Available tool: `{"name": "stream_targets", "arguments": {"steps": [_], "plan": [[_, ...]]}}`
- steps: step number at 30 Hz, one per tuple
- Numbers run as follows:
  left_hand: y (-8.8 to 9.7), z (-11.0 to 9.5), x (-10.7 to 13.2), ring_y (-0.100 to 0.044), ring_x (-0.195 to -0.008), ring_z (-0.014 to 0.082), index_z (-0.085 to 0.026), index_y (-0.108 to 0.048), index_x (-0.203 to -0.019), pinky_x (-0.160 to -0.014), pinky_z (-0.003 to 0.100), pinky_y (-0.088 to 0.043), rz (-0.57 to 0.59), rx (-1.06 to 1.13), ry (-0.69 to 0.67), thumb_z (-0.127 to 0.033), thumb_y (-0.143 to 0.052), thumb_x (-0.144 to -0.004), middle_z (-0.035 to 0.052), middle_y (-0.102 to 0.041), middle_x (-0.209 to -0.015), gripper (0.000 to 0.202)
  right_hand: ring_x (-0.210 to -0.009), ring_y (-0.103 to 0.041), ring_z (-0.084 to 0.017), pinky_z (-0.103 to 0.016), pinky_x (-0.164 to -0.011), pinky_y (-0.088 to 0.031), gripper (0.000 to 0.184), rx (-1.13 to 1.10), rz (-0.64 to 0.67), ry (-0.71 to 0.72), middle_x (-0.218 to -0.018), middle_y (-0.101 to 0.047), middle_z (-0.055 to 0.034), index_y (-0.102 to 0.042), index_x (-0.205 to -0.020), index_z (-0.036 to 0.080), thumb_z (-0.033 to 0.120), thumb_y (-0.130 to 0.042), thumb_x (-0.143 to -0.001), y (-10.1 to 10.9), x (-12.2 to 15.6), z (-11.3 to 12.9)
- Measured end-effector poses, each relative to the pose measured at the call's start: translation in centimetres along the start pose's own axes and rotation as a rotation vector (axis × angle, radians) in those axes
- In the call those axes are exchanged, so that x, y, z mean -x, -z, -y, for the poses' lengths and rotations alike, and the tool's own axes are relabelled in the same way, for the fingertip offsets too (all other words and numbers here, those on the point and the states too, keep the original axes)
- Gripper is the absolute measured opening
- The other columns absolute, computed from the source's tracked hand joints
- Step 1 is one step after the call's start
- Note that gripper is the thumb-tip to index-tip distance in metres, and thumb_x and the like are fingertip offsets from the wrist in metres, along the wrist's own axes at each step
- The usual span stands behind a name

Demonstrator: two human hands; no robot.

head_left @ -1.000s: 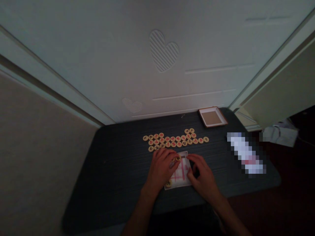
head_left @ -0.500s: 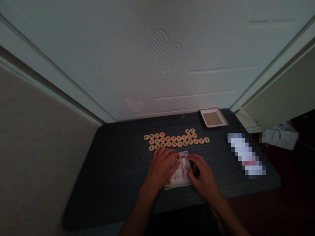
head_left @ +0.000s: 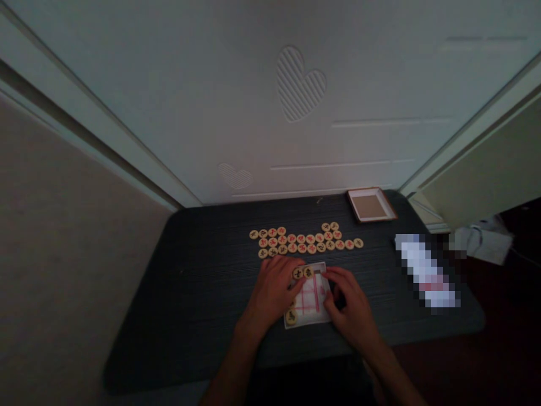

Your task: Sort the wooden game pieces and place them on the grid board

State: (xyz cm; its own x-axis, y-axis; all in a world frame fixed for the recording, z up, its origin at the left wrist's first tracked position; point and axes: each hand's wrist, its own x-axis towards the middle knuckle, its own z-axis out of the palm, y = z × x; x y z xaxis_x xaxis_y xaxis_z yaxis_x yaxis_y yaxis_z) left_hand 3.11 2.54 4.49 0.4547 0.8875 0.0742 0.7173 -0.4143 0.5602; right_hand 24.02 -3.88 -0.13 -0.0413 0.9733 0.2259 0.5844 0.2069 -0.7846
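A small white box [head_left: 310, 299] with red grid lines lies on the dark table [head_left: 203, 304], between my two hands. My left hand [head_left: 273, 290] rests on its left side, fingers curled beside two round tan game pieces [head_left: 303, 273] at the box's top edge. Another piece [head_left: 291, 317] sits at the box's lower left corner. My right hand [head_left: 350, 304] grips the box's right edge with bent fingers. Several round tan pieces [head_left: 304, 241] with red or black marks lie in rows just beyond the hands.
An open shallow box lid [head_left: 371, 205] with a brown inside stands at the table's back right. A blurred white packet [head_left: 426, 273] lies at the right. A white panel with heart shapes [head_left: 300, 84] rises behind the table. Crumpled white cloth [head_left: 482, 239] lies right of the table.
My left hand has drawn back a little, and two pieces now show at the box's top edge. The view has shifted slightly.
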Motion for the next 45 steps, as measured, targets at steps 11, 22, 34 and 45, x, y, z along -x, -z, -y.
{"name": "stream_targets", "arguments": {"steps": [11, 22, 34, 45], "plan": [[-0.5, -0.1, -0.2, -0.060, -0.112, 0.0249, -0.026, -0.063, -0.115, -0.095, 0.043, -0.042, -0.042, -0.029, -0.044, -0.029, -0.070, -0.091, 0.0012, -0.070, -0.114, 0.025, -0.074, -0.063, -0.016, -0.036, -0.076, -0.057, 0.043, 0.023, -0.015, -0.001, -0.130, -0.060, -0.0105, -0.062, -0.124, 0.025, 0.014, -0.056, -0.083, 0.1, -0.1, 0.3], [-0.5, 1.5, 3.8, -0.062, -0.107, 0.0209, -0.024, -0.059, -0.124, -0.097, 0.040, -0.051, -0.290, 0.108, 0.095, -0.028, -0.059, -0.098, 0.0061, -0.062, -0.121, 0.026, -0.073, -0.062, -0.015, -0.036, -0.077, -0.057, 0.030, 0.034, -0.028, -0.021, -0.127, -0.060, -0.0113, -0.062, -0.122, 0.024, 0.023, -0.057, -0.092, 0.1, 0.0, 0.8], [-2.2, 2.4, 5.9, -0.065, -0.097, 0.0187, -0.026, -0.057, -0.127, -0.091, 0.037, -0.055, -0.268, 0.180, 0.174, -0.026, -0.054, -0.098, 0.0063, -0.063, -0.120, 0.029, -0.082, -0.065, -0.018, -0.035, -0.078, -0.057, 0.025, 0.035, -0.069, -0.010, -0.121, -0.064, -0.0101, -0.065, -0.118, 0.024, 0.027, -0.055, -0.095, 0.4, -0.2, 0.9], [-2.0, 2.4, 5.9, -0.066, -0.095, 0.0179, -0.025, -0.059, -0.125, -0.093, 0.039, -0.054, -0.263, 0.209, 0.156, -0.027, -0.053, -0.099, 0.0066, -0.063, -0.122, 0.026, -0.090, -0.070, -0.021, -0.034, -0.080, -0.056, 0.029, 0.187, 0.030, -0.053, -0.104, -0.075, -0.0084, -0.066, -0.118, 0.019, 0.034, -0.059, -0.094, 7.1, -13.8, -1.6]]}}
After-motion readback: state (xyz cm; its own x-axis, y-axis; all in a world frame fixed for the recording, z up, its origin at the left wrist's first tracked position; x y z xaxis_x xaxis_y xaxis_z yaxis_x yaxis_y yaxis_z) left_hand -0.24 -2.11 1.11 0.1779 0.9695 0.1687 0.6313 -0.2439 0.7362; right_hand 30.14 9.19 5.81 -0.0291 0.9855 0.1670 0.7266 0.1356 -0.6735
